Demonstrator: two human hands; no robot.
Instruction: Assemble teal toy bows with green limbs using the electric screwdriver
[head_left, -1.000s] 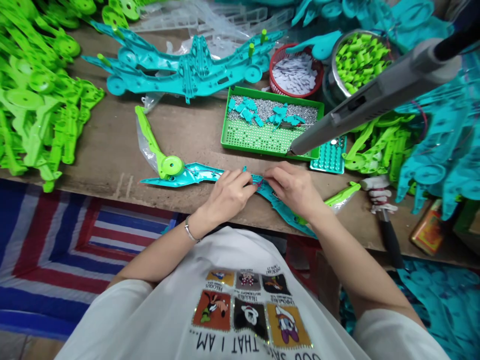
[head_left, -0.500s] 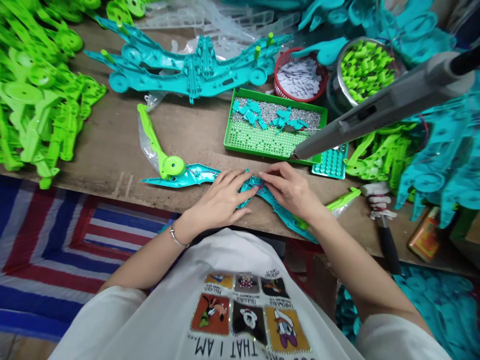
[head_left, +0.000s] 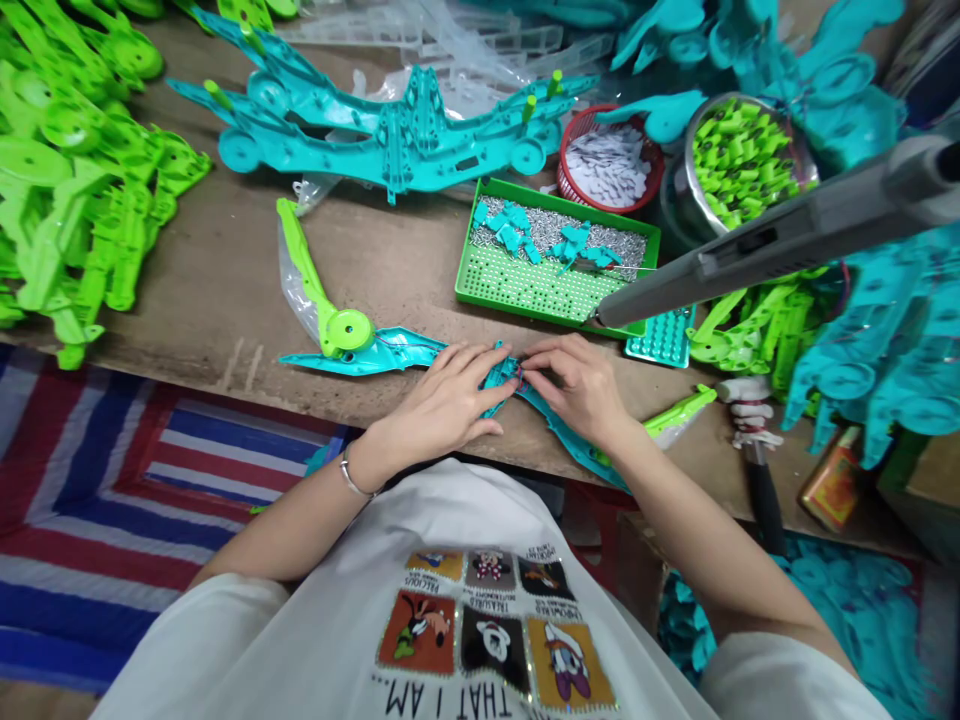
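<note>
Head view: blue plastic part lay at centre, along near edge of table. Left hand rested flat on its middle, fingers stretched out. Right hand, fingers bent, pinched thin wires there. Green tray stood right of upper centre.

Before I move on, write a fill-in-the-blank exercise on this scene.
Of the left hand and right hand, the one with a bracelet at its wrist is the ____.
Thin wires show on the turquoise part, ____ the two hands.
The round basket of white pieces is ____.
Missing words: left; between; red.
</note>
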